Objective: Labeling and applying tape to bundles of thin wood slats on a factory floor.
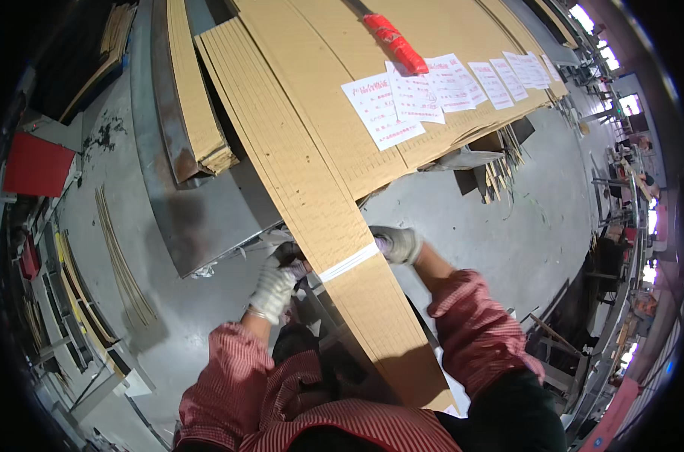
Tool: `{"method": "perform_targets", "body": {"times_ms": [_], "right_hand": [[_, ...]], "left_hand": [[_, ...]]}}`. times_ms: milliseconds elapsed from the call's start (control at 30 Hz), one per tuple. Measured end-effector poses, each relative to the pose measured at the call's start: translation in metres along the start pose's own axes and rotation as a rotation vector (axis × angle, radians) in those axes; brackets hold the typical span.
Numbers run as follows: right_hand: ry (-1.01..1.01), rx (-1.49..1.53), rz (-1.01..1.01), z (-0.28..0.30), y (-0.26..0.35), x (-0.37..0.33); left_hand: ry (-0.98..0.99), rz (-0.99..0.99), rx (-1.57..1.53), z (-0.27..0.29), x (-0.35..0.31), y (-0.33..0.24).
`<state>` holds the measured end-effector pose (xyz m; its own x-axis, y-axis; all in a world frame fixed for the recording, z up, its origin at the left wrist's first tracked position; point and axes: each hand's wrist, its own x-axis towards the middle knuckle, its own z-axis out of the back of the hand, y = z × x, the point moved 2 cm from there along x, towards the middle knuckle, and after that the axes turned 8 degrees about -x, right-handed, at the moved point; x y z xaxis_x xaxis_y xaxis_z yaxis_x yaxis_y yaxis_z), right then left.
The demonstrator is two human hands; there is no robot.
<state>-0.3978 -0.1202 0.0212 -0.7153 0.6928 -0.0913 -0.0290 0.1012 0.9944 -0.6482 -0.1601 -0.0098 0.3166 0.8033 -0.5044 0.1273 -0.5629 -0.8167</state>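
Crossing diagonally toward the body, the strips (379, 324) carry a white band (349, 262). The gloved left hand (272, 285) is curled beside their left edge, the right hand (400, 245) at their right edge; I cannot tell what either grips. Slips (372, 109) and a red-handled tool (394, 44) lie on brown boards (312, 68).
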Motion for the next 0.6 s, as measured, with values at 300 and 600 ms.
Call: {"method": "perform_targets", "body": {"times_ms": [300,600], "right_hand": [[-0.58,-0.841,-0.357,-0.106,0.149,0.014],[-0.468,-0.459,-0.252,-0.092,0.169,0.005]], "left_hand": [[0.028,0.264,0.774,0.041,0.004,0.038],[-0.171,-0.312,0.671,-0.075,-0.043,-0.144]]}}
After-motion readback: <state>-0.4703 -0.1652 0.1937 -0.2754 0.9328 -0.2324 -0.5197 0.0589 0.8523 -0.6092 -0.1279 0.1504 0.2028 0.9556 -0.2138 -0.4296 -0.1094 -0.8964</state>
